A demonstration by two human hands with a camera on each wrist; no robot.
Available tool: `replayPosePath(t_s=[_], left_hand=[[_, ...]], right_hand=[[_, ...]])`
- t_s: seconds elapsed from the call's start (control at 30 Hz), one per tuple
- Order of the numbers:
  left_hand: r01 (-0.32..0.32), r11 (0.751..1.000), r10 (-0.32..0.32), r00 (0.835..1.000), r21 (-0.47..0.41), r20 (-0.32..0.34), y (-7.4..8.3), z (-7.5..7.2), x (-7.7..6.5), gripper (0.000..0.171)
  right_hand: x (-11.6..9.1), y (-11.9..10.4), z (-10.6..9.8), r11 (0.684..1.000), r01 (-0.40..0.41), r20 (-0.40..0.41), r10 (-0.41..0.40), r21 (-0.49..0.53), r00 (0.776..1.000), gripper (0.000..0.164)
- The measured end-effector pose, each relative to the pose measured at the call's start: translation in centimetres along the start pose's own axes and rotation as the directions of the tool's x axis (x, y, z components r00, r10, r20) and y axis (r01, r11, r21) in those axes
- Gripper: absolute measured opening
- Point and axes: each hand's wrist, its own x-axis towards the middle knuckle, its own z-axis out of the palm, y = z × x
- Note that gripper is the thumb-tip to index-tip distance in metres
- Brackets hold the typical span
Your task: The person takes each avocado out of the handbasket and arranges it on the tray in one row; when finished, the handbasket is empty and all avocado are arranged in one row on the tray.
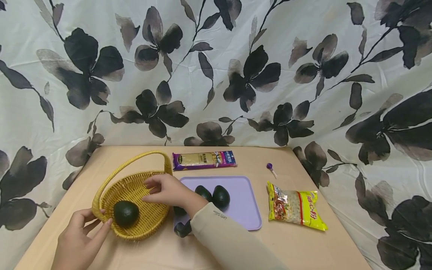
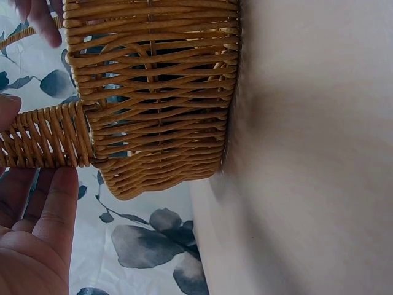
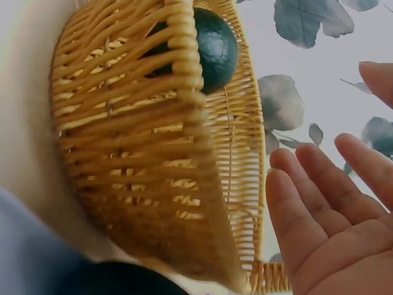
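A yellow wicker basket (image 1: 153, 219) stands on the left of the table, with one dark green avocado (image 1: 126, 214) inside near its left side. My left hand (image 1: 81, 236) grips the base of the basket's handle (image 2: 49, 136), thumb on one side and fingers on the other. Over the basket's right side hovers my right hand (image 1: 165, 191); its fingers (image 3: 325, 178) are loosely extended and hold nothing. Several more avocados (image 1: 221, 197) lie on a lilac tray (image 1: 244, 204) to the right, some partly covered by my right wrist and sleeve.
Behind the tray lies a purple-ended packet of noodles (image 1: 204, 160). A purple lollipop (image 1: 269, 166) and a yellow and clear food bag (image 1: 297, 206) are on the right. A floral cloth (image 1: 209, 101) hangs at the table's back edge.
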Motion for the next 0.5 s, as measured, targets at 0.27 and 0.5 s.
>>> replayPosePath(t_s=[0.27,0.5], left_hand=[[0.03,0.999,-0.03,0.999,0.011,0.02,-0.1,0.0,0.0,0.052],[0.011,1.0,-0.011,1.0,0.01,0.003,0.1,0.0,-0.1,0.053]], right_hand=[[1.4,-1.1,2.0,0.996,-0.016,0.044,0.02,-0.085,0.999,0.048],[2.3,-1.9,3.8,0.986,-0.037,0.083,0.051,-0.16,0.995,0.049]])
